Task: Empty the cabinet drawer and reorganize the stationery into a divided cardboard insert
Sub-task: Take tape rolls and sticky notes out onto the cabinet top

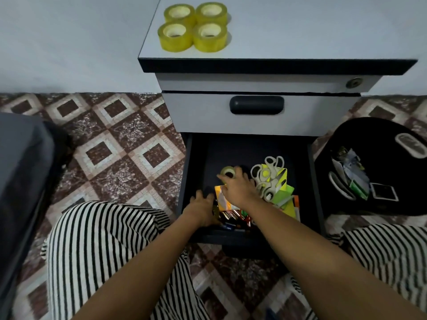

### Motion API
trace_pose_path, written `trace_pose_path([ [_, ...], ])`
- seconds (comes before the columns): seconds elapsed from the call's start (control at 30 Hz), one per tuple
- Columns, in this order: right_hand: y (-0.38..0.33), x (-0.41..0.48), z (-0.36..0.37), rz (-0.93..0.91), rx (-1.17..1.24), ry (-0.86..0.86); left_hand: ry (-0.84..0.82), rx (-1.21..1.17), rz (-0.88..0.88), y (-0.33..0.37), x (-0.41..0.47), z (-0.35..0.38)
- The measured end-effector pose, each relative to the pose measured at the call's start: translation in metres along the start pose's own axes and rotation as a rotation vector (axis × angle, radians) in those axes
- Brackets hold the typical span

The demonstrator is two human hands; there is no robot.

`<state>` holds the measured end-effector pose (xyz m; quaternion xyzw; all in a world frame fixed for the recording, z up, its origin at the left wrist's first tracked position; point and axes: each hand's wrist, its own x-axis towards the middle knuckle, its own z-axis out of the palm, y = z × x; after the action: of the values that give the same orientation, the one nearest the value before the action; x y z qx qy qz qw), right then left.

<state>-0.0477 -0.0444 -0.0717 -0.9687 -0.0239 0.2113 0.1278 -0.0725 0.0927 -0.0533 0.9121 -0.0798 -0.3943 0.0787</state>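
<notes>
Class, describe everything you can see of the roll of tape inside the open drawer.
The roll of tape is small, with pale yellowish translucent tape wound around a dark-looking hole. It sits tilted in the dark open drawer, left of the scissors. The right hand reaches over it, fingertips touching its near edge; whether it is gripped cannot be told.

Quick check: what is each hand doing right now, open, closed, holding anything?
Left hand: open, fingers spread in the drawer, holding nothing visible.
Right hand: fingers on the tape roll; a firm grip cannot be told.
</notes>
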Motion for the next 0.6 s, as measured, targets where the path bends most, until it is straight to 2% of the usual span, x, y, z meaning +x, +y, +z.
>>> trace_pose_path([
  [0.37,-0.007,0.010,-0.009,0.062,0.066,0.081,0.042,-0.058,0.012,-0.004,0.002,0.002],
  [0.6,-0.007,-0.004,-0.024,-0.031,0.146,0.194,0.265,-0.298,0.035,0.001,-0.006,-0.018],
])
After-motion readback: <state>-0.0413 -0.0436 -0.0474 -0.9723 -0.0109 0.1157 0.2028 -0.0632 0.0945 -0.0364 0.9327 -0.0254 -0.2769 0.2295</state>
